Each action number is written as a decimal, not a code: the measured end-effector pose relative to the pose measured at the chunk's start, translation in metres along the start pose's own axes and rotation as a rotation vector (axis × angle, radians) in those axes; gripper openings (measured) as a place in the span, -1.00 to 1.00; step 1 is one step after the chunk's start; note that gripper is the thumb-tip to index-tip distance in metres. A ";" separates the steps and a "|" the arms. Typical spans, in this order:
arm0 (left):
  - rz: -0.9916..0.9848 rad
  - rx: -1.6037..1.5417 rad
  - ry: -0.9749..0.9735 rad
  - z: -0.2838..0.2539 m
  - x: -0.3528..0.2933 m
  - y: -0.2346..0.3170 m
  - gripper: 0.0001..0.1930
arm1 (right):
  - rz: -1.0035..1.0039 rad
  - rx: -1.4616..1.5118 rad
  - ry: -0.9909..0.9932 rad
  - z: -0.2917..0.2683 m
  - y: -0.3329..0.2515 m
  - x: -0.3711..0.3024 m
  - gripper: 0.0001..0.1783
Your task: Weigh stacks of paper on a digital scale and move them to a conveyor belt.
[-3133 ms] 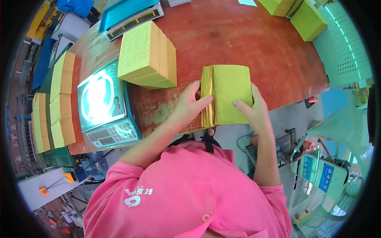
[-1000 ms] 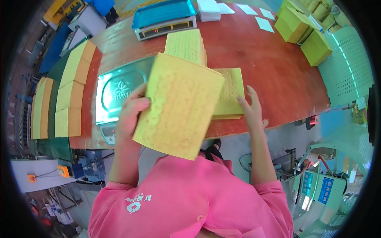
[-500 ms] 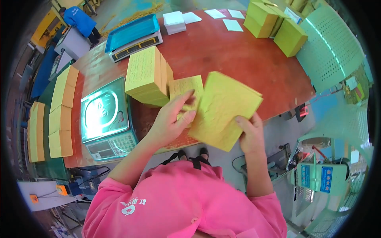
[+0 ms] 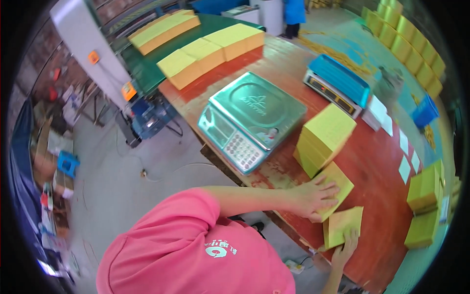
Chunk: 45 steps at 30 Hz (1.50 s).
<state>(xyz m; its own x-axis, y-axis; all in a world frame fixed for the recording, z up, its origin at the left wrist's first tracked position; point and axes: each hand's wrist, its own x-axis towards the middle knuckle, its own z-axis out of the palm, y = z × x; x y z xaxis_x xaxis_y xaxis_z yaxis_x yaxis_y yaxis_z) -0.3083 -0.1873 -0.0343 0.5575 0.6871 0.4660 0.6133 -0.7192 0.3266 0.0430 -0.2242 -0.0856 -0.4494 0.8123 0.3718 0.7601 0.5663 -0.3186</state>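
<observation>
On a red table, my left hand (image 4: 317,198) lies with fingers spread on a small stack of yellow paper sheets (image 4: 344,182). That stack sits against a tall block of yellow paper (image 4: 329,128). My right hand (image 4: 345,249) grips the near edge of another yellow paper stack (image 4: 345,223), fingers on its upper face; its thumb is hard to make out. This second stack lies right beside the first, close to the table's front edge. Left of the tall block stands a digital scale (image 4: 259,108) with a shiny metal plate and a keypad.
Rows of yellow paper blocks (image 4: 213,48) line the far left. A second scale with a blue tray (image 4: 340,77) stands behind the tall block. White sheets (image 4: 404,169) and more yellow blocks (image 4: 423,188) are at right. A person in blue (image 4: 294,12) stands beyond the table.
The view has swung left. My right hand has brought its yellow paper down from in front of me to the table. My left fingers have spread flat on the small stack.
</observation>
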 end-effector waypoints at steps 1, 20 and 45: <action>-0.014 -0.009 -0.035 -0.003 0.001 0.001 -0.26 | -0.029 0.013 -0.012 -0.007 0.003 0.001 -0.43; -0.841 0.473 0.530 -0.373 -0.356 -0.268 -0.57 | 0.209 1.075 -0.124 0.103 -0.407 0.204 -0.75; -0.462 0.634 0.145 -0.442 -0.397 -0.506 -0.60 | -0.068 0.797 0.331 0.419 -0.675 0.556 -0.69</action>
<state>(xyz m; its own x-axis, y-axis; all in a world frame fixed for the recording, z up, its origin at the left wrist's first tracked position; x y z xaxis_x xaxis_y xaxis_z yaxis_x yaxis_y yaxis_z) -1.0876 -0.1421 -0.0211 0.1179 0.8495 0.5142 0.9902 -0.1394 0.0034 -0.9164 -0.0965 -0.0287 -0.2280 0.7608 0.6076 0.1246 0.6417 -0.7568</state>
